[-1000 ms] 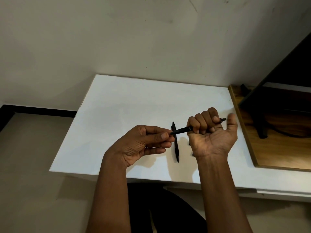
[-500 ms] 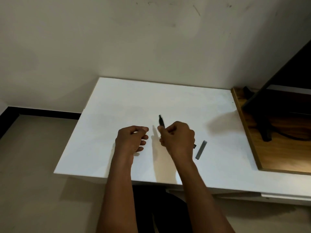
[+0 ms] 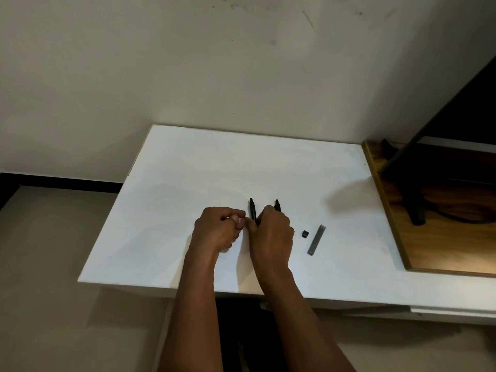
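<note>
Two black pens lie or stand close together on the white table (image 3: 188, 183). The left pen (image 3: 252, 209) shows between my hands and the right pen (image 3: 277, 205) sticks out beyond my knuckles. My right hand (image 3: 272, 233) is curled over their lower ends and grips a pen; which one I cannot tell. My left hand (image 3: 218, 228) sits just left of it, fingers curled with the tips together, and nothing shows in it. A small black piece (image 3: 305, 234) and a grey strip (image 3: 316, 240) lie to the right of my right hand.
A wooden desk surface (image 3: 402, 237) adjoins the white table on the right, with a dark stand (image 3: 413, 208) and a cable on it. A plain wall rises behind. The table's front edge runs just below my wrists.
My right hand turned over and came down to the table with the pen. My left hand let go of the pen tip and curled. The grey strip and the black piece now lie uncovered.
</note>
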`<state>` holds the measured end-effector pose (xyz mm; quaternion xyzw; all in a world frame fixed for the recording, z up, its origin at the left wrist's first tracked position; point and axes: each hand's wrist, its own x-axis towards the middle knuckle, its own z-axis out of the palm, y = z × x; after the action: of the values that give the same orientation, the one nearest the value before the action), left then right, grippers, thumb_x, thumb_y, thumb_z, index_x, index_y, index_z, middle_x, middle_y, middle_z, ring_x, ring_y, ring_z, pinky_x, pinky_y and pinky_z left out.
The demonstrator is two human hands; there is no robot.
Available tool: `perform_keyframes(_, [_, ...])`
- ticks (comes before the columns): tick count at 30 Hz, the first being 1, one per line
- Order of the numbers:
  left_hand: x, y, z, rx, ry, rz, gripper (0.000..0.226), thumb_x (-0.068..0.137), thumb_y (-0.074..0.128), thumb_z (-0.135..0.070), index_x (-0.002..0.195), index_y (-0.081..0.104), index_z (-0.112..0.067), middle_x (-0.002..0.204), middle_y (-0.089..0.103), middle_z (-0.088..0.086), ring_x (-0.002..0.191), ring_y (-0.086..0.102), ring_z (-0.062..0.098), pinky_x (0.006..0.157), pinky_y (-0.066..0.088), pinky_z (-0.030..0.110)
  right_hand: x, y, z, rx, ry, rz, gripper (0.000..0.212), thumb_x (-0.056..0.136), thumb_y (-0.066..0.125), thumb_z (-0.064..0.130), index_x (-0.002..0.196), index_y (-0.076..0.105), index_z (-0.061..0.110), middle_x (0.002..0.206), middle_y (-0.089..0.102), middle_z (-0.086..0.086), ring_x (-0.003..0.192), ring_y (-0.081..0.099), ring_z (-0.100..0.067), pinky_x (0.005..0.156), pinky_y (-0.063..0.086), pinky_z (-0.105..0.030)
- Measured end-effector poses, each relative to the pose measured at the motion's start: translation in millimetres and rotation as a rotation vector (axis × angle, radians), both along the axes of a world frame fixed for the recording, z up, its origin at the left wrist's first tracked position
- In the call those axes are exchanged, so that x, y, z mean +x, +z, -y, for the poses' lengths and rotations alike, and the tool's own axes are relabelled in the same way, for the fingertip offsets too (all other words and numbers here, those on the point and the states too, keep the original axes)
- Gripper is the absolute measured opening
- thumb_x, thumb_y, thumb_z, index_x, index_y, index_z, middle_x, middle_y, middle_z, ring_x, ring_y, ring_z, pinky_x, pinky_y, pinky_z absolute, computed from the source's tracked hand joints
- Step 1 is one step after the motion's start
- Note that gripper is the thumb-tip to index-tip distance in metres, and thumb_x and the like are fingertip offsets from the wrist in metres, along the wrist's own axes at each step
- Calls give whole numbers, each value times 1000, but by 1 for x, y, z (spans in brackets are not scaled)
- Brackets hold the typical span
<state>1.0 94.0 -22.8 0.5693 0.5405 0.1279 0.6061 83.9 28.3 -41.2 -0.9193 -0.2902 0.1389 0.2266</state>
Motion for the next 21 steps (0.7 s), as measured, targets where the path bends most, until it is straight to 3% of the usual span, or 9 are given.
perform_keyframes(4, [0,-1,0,-2,-11,0,28,97,52,-4,110,75,-11,82,70,10,64,58,21,55,43,25,2,0,-1,-8,-2,-5,27,96,64,36,87,50,14,94,65,-7,71,48,-16,48,21,-20])
perform_keyframes(9, [0,-2,0,-2,-27,-14,39,92,46,7,114,73,-11,81,70,9,59,58,18,51,42,24,3,2,1,13,23,-15,32,94,65,41,96,59,9,95,65,-7,74,49,-14,62,31,-23])
perform_keyframes(12, [1,-2,0,2,-35,-29,38,94,47,5,116,72,-13,84,70,13,59,58,19,50,42,23,6,11,5,121,-23,-30,35,88,72,43,85,64,9,82,65,-2,68,51,-12,57,30,-24])
perform_keyframes(15, [3,-3,0,2,-6,-12,37,96,43,0,116,70,-14,81,68,9,56,55,18,50,38,23,25,23,16,205,-141,-6,24,88,74,32,78,71,10,73,67,3,61,51,-7,52,29,-16])
perform_keyframes(18, [6,-4,2,61,13,-14,34,96,46,-4,112,72,-19,82,71,6,58,59,16,53,42,22,41,28,28,158,-190,-22,18,90,71,24,81,72,9,80,73,-1,76,67,-18,68,45,-26])
perform_keyframes(21, [8,-3,2,103,13,-25,32,94,50,-6,108,74,-22,82,74,3,62,63,17,61,45,25,40,24,30,68,-158,-51,21,88,73,25,81,67,7,85,73,-6,86,68,-25,82,51,-33])
